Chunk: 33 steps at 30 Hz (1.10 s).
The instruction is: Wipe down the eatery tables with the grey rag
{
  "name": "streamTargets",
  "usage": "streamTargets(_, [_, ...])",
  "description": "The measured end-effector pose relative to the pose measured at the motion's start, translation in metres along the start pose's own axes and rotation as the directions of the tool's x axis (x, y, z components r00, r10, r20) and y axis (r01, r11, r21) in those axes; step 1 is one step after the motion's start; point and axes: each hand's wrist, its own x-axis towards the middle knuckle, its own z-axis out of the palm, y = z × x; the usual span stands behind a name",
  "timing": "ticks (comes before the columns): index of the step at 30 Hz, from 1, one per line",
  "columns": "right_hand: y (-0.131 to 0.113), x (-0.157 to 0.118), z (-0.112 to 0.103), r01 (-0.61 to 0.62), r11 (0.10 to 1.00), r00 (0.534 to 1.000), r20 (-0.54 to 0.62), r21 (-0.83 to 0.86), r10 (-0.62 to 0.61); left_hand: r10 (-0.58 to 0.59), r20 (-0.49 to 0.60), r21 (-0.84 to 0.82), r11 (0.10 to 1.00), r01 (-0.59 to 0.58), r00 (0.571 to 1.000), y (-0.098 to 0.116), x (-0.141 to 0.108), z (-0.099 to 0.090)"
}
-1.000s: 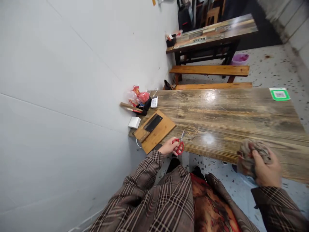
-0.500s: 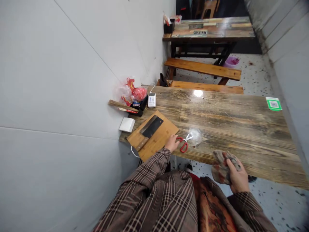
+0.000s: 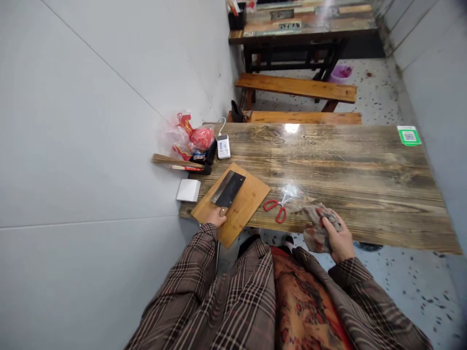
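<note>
The left hand (image 3: 216, 217) is curled round the handle of a cleaver (image 3: 230, 189) on a cutting board (image 3: 251, 192). The right hand (image 3: 341, 237) clutches a cloth (image 3: 314, 228); scissors (image 3: 281, 203) lie between.

Near the left end of the tabletop (image 3: 365, 170), cutting board (image 3: 244, 209); on it, cleaver (image 3: 229, 189), handle toward the near edge in left hand (image 3: 215, 217). Just right of the board, scissors (image 3: 281, 203); farther right, at the near edge, cloth (image 3: 315, 228) in right hand (image 3: 340, 239). Behind the board, near the far left corner, small device (image 3: 224, 147); left of that, plastic bags (image 3: 199, 138). At the far right corner, QR-code card (image 3: 408, 136). Beyond the far edge, two benches (image 3: 297, 88).
</note>
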Motion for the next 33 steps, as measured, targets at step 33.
streamTargets(33, [-0.053,0.030,-0.289,0.568,0.800,0.769,-0.473,0.195,-0.431,0.715,0.323,0.019,0.650,-0.760,0.620,0.371,-0.208,0.062])
